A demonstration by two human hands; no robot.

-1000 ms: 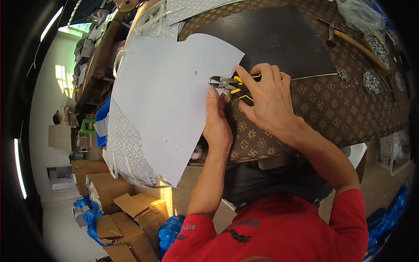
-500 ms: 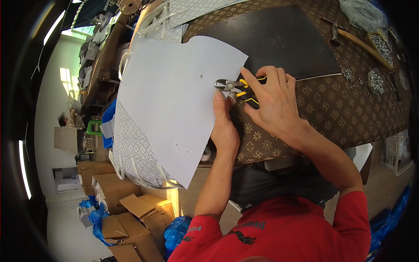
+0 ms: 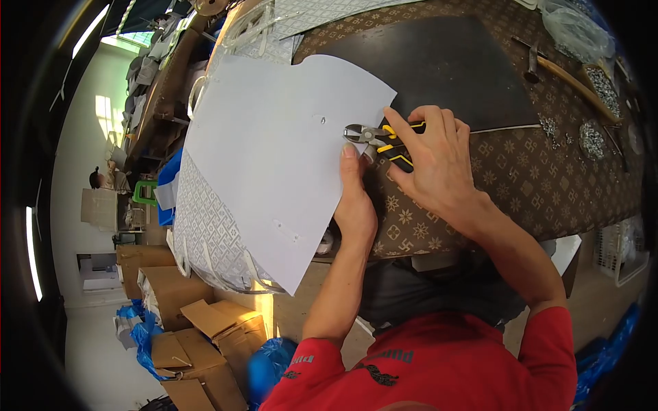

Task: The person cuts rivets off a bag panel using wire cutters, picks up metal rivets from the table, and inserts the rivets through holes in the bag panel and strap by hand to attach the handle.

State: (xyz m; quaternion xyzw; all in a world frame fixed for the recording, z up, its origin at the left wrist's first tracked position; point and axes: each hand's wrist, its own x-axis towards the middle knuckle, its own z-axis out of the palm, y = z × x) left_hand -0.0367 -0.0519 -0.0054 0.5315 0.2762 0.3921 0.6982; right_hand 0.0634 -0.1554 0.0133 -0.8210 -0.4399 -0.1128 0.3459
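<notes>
A large white sheet (image 3: 274, 137) with a curved notch in its top edge lies over a patterned grey-white piece (image 3: 212, 219). My left hand (image 3: 356, 198) grips the sheet's right edge, thumb on top, fingers hidden beneath. In my right hand (image 3: 439, 157) are diagonal cutting pliers (image 3: 370, 133) with black-and-yellow handles. Their jaws rest at the sheet near my left thumb, around a small metal fitting too small to make out. Another small metal piece (image 3: 323, 120) sits in the sheet to the left of the jaws.
A dark mat (image 3: 439, 68) lies on the brown patterned tablecloth (image 3: 507, 178). At the far right are a hammer (image 3: 532, 65), piles of small metal parts (image 3: 591, 140) and a clear plastic bag (image 3: 579, 31). Cardboard boxes (image 3: 185, 349) and blue bags (image 3: 274, 363) stand on the floor to the left.
The view has shifted slightly, so the sheet and both hands appear a little further right. My left hand still holds the sheet, and my right hand still holds the pliers at the same spot.
</notes>
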